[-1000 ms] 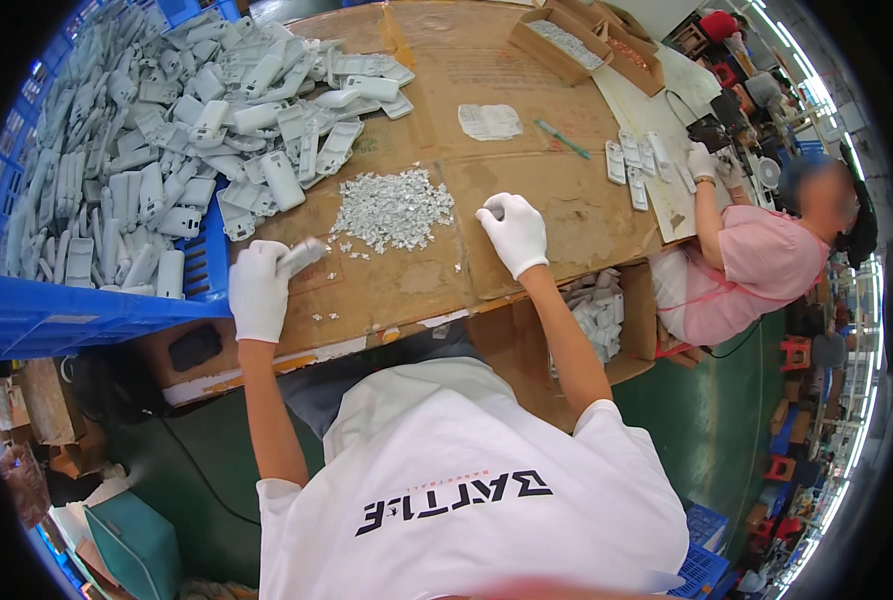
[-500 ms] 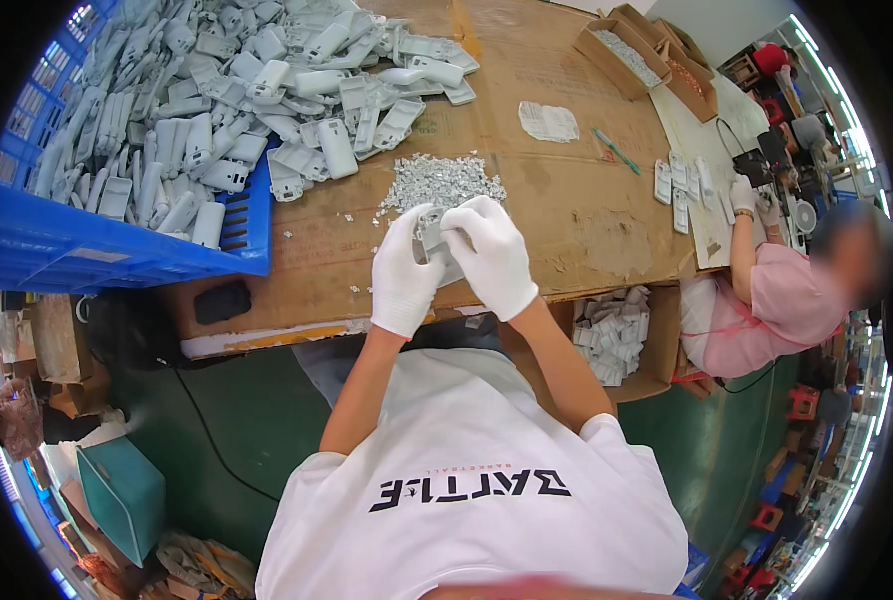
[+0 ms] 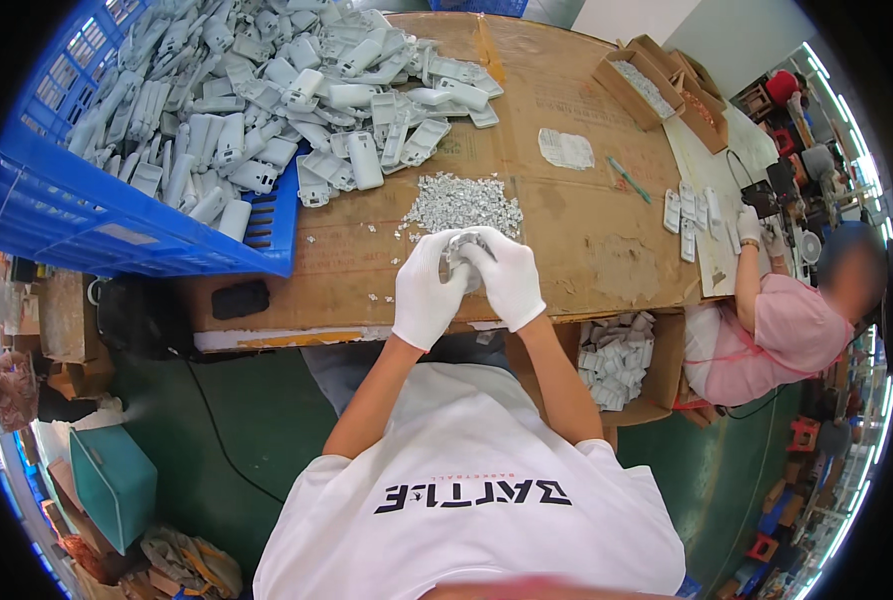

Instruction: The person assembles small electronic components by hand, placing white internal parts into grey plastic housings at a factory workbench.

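Close together at the near edge of the table, both white-gloved hands grip one light-grey plastic casing (image 3: 455,262). My left hand (image 3: 429,297) wraps its fingers round the left side. From the right, my right hand (image 3: 509,285) closes over the casing with its fingers at the top. Most of the casing is hidden by the gloves. Just beyond the fingers lies a spread of tiny whitish parts (image 3: 463,203). Farther left, a large heap of similar casings (image 3: 363,160) spills from a blue crate (image 3: 136,232) onto the table.
Cardboard (image 3: 556,225) covers the table, bearing a paper piece (image 3: 566,149), a green pen (image 3: 628,180) and a black flat object (image 3: 239,299). Boxes of small parts (image 3: 638,88) stand far right. An open carton of white pieces (image 3: 616,362) sits below the right edge. A co-worker (image 3: 791,335) works at right.
My right hand's fingers have shifted from pinching above the casing to wrapping against it. The casing has turned between my hands. The whole view has shifted slightly.
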A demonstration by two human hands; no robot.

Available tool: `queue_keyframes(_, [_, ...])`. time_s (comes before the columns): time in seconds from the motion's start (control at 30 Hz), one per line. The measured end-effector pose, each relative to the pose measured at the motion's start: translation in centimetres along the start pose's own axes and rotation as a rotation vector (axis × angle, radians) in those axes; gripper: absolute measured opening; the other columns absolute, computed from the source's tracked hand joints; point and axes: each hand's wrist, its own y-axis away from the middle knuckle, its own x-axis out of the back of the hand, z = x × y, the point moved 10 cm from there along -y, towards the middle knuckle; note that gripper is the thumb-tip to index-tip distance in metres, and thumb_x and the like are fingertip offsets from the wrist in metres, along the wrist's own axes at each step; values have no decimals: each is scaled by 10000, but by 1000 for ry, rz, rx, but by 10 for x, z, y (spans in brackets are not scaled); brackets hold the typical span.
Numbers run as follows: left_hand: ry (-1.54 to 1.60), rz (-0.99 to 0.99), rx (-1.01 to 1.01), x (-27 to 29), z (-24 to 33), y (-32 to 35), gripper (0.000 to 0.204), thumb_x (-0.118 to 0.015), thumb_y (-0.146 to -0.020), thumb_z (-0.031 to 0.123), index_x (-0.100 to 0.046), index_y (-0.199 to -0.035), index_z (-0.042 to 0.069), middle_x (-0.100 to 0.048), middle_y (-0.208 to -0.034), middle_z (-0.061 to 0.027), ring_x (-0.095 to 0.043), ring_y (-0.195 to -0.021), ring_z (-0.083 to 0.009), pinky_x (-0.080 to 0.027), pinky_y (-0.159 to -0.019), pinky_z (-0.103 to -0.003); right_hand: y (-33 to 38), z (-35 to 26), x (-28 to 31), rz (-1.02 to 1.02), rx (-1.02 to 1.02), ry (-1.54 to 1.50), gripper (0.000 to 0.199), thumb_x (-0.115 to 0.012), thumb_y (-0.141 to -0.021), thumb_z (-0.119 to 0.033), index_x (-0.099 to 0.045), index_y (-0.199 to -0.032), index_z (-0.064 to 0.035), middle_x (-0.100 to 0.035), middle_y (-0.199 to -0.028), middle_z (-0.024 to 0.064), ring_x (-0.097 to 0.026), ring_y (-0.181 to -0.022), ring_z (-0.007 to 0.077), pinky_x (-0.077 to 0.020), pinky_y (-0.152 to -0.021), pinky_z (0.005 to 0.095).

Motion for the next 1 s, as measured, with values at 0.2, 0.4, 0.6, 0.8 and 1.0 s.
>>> queue_keyframes(0.2, [-20, 57, 155, 9, -10, 4, 210, -653, -852, 39, -683, -1059, 20, -721, -913, -149, -709, -820, -256, -542, -745, -336, 14, -30, -5, 126, 293, 179, 298, -612, -927, -52, -639, -1224, -50, -698, -983, 217, -696, -874, 373, -548, -734, 397])
queue_keyframes(0.4, [-11, 76, 115, 11, 0, 8, 155, -642, -845, 14, -677, -995, 37, -697, -873, -147, -697, -768, -285, -544, -698, -357, 22, -36, 3, 182, 263, 144, 201, -654, -911, -59, -673, -1110, -50, -706, -888, 178, -706, -778, 309, -540, -685, 359])
queue_keyframes(0.6, [-8, 94, 54, 13, 7, 11, 132, -644, -836, 5, -682, -960, 33, -696, -848, -138, -696, -730, -274, -547, -669, -346, 32, -40, 5, 227, 243, 96, 137, -654, -902, -38, -657, -1037, -62, -691, -856, 140, -690, -746, 290, -537, -662, 347])
queue_keyframes(0.8, [3, 89, 42, 11, 10, 5, 125, -644, -836, 6, -674, -954, 34, -687, -822, -138, -683, -714, -276, -536, -664, -351, 31, -34, 9, 262, 193, 58, 157, -681, -901, -53, -679, -1057, -59, -686, -794, 120, -664, -678, 199, -519, -644, 302])
queue_keyframes(1.0, [89, 77, 143, 5, -2, -4, 96, -641, -849, 18, -655, -943, 31, -674, -794, -133, -670, -715, -255, -521, -659, -356, 37, -35, 18, 289, 197, -25, 310, -635, -901, 5, -658, -1206, -43, -719, -1009, 146, -696, -820, 202, -548, -751, 307])
